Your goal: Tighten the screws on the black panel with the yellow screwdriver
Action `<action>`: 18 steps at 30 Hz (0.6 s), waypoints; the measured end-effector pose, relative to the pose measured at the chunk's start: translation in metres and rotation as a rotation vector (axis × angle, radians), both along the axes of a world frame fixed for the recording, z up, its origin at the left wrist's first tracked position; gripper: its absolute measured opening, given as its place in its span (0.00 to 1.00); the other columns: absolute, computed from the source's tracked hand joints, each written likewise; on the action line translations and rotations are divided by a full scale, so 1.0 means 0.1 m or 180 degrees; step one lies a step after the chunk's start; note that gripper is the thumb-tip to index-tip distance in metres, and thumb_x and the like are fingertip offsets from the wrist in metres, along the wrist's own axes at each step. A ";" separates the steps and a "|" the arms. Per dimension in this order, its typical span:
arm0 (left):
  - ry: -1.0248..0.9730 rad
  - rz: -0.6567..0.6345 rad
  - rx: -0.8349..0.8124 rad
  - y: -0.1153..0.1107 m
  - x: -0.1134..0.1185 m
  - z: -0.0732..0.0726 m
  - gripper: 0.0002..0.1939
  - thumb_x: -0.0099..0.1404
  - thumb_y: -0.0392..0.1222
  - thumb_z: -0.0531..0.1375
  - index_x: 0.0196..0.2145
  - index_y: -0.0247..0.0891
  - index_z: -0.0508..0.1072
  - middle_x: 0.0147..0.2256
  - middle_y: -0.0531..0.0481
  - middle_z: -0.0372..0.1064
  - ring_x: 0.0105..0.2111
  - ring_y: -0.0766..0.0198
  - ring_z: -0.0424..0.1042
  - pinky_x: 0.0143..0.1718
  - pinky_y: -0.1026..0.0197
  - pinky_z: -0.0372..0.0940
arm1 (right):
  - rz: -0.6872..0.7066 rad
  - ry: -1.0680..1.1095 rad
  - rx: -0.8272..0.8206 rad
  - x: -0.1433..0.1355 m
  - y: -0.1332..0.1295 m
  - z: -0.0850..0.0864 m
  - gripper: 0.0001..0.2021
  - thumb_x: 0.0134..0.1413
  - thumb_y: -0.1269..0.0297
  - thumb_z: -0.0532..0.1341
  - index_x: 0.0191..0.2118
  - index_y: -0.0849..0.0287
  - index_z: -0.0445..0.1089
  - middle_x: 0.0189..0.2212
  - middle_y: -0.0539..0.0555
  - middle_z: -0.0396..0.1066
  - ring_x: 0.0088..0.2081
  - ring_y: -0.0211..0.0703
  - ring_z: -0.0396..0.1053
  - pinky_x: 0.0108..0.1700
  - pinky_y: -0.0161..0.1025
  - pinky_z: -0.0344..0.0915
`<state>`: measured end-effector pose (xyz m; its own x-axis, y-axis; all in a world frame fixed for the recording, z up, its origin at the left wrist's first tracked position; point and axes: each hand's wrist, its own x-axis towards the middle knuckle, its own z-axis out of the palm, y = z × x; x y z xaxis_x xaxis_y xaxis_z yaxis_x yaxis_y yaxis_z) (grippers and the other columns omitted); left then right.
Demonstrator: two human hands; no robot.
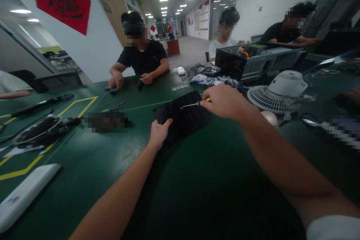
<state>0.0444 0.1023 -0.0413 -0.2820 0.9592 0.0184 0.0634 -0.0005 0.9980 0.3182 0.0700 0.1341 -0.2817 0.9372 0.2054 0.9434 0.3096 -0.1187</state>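
Observation:
A flat black panel (185, 122), roughly rectangular with ridges or recesses on its face, is in front of me, tilted to the view. My left hand (160, 132) grips its near left edge, thumb on top and the other fingers hidden beneath. In my right hand (223, 100) is a screwdriver (191, 105) with a yellow and black handle and a thin metal shaft. The shaft points left over the panel. A small pale round spot shows at its tip; whether it is a screw I cannot tell.
A white fan (287, 90) and an open computer case (239, 62) stand to the right. Another bladed fan part (39, 129) and a white oblong object (28, 195) lie left. Across the green table (123, 180), a person (143, 56) handles small items; two others sit at the right.

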 end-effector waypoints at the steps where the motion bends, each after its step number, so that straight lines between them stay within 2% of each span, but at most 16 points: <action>1: 0.0009 0.0023 -0.0006 0.00 0.00 0.01 0.23 0.52 0.52 0.76 0.40 0.34 0.81 0.38 0.41 0.82 0.37 0.49 0.81 0.44 0.48 0.75 | 0.0003 -0.0006 -0.0010 0.00 0.00 0.00 0.17 0.69 0.56 0.61 0.48 0.58 0.86 0.47 0.66 0.84 0.51 0.64 0.80 0.49 0.52 0.72; 12: 0.0068 0.0057 -0.0046 -0.04 0.03 0.07 0.22 0.51 0.51 0.76 0.39 0.35 0.81 0.37 0.42 0.81 0.37 0.50 0.81 0.45 0.48 0.75 | 0.0016 -0.0064 -0.0060 -0.03 -0.02 0.01 0.17 0.70 0.56 0.61 0.49 0.59 0.85 0.49 0.67 0.84 0.52 0.68 0.79 0.50 0.55 0.72; 18: 0.0033 0.0063 -0.0070 -0.05 0.04 0.08 0.22 0.51 0.51 0.76 0.40 0.35 0.81 0.38 0.42 0.81 0.38 0.50 0.81 0.46 0.48 0.76 | 0.0045 -0.0091 -0.0016 -0.03 -0.03 0.01 0.16 0.69 0.56 0.62 0.50 0.58 0.85 0.49 0.67 0.84 0.51 0.66 0.80 0.48 0.52 0.72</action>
